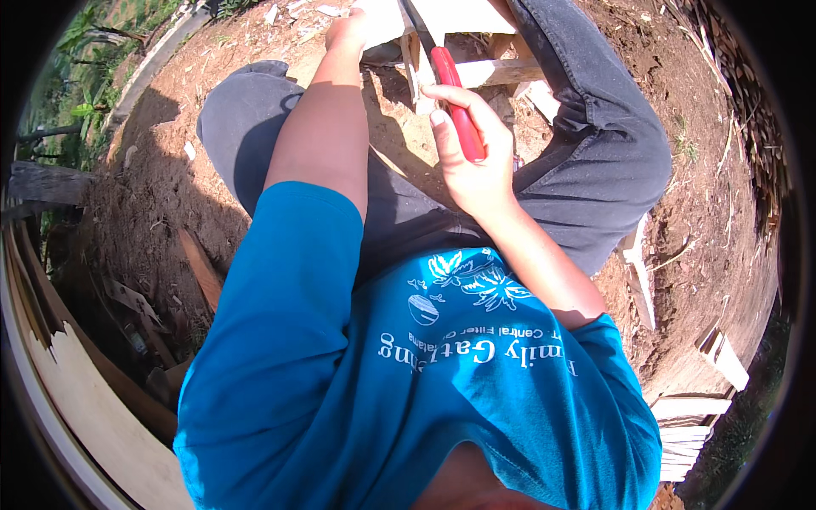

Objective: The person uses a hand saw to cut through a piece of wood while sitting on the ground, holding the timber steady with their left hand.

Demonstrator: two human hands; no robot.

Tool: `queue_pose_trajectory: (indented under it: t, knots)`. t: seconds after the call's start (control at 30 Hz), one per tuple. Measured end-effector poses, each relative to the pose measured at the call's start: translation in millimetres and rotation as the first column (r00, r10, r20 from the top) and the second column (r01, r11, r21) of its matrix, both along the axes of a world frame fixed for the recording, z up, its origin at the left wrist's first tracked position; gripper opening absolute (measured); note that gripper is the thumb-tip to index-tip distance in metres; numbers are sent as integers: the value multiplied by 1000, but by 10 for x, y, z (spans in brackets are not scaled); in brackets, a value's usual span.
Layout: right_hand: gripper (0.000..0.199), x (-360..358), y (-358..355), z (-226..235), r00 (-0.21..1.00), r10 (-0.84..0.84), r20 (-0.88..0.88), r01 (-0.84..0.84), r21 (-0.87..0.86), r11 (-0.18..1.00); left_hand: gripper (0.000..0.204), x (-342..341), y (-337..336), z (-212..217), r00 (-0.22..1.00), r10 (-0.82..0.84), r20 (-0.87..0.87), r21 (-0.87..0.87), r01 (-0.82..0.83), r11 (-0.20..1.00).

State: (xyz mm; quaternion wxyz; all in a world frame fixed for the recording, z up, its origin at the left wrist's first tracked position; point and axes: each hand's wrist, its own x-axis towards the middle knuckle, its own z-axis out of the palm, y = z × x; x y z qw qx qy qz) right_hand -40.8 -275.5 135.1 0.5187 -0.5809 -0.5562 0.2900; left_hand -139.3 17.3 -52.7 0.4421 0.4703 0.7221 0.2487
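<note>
My right hand is closed around the red handle of a long-bladed tool. Its narrow dark blade slants up and left over a pale wooden board and runs out at the top edge, so I cannot tell whether it is a knife or a saw. My left arm reaches far forward, and my left hand is against the board's left end. The fingers of that hand are mostly hidden at the top of the picture. The board lies across a low wooden support between my legs.
My bent legs in dark trousers frame the work. Wood scraps and chips lie on the brown soil. A long pale plank stands at the lower left, near a reddish wood piece. Split wood lies at the lower right.
</note>
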Motion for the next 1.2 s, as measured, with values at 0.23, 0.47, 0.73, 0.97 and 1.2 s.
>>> queue_pose_trajectory:
  t: [0.23, 0.47, 0.73, 0.97, 1.2]
  knots:
    - [25, 238, -284, 0, 999, -41, -6, 41, -84, 996, 75, 94, -84, -337, 1000, 29, -1, 72, -28, 997]
    - [34, 339, 1434, -633, 846, -364, 390, 162, 462, 872, 70, 357, -367, 147, 993, -59, 97, -8, 61, 998]
    - [26, 140, 61, -208, 995, -103, 3, 103, -79, 992, 70, 115, -263, -103, 999, 44, 18, 48, -45, 998]
    - [24, 44, 837, -249, 990, -122, 77, 119, 41, 992, 71, 131, -181, 169, 1000, 19, 19, 13, -19, 1000]
    - [26, 154, 216, -80, 993, -90, 71, 95, -79, 992, 69, 110, -155, -55, 999, 39, -23, 95, -37, 995]
